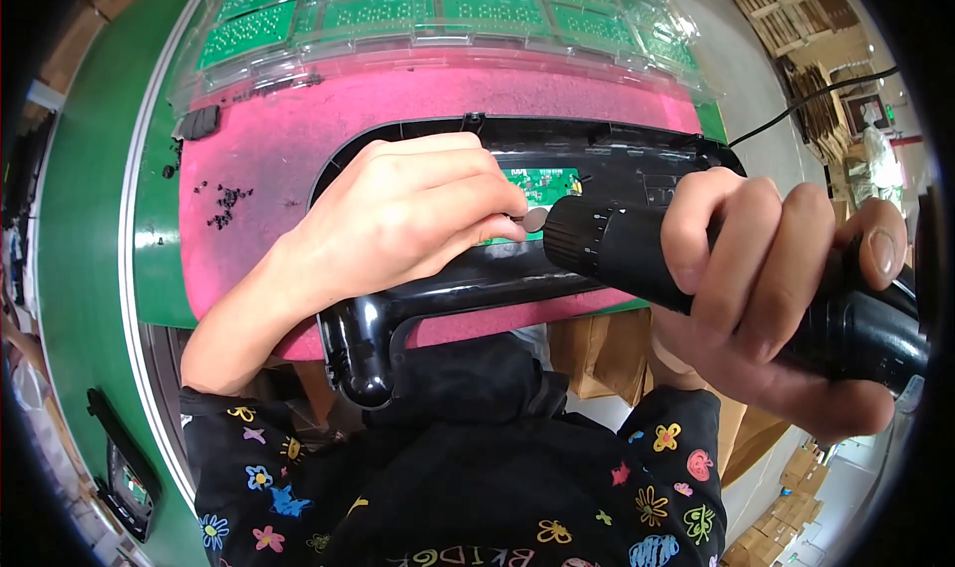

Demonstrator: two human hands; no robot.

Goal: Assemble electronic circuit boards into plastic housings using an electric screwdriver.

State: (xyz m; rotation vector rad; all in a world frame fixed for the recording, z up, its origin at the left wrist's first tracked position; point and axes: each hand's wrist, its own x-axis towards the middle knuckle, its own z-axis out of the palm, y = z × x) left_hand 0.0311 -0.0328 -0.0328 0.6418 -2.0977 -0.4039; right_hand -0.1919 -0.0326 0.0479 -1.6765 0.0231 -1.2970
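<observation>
My right hand [761, 269] is wrapped round a black electric screwdriver [622, 244] with a ribbed, marked collar, lying nearly level and pointing left. At its nose is a small silver-grey round part [536, 219]. My left hand [413, 204] has its thumb and fingers pinched together right beside that nose; what they hold, if anything, is hidden. Beneath both hands is a glossy black plastic housing [468, 293] with a rounded leg at its near left. A small green circuit board [542, 184] sits inside it, partly covered by my left fingers.
Under the housing lies a pink mat [298, 94] on a green table [75, 298]. Tiny black screws [229, 204] are scattered at left, near a dark grey lump [199, 122]. Clear trays [428, 45] of green boards stand behind. Another black housing [129, 477] lies far left.
</observation>
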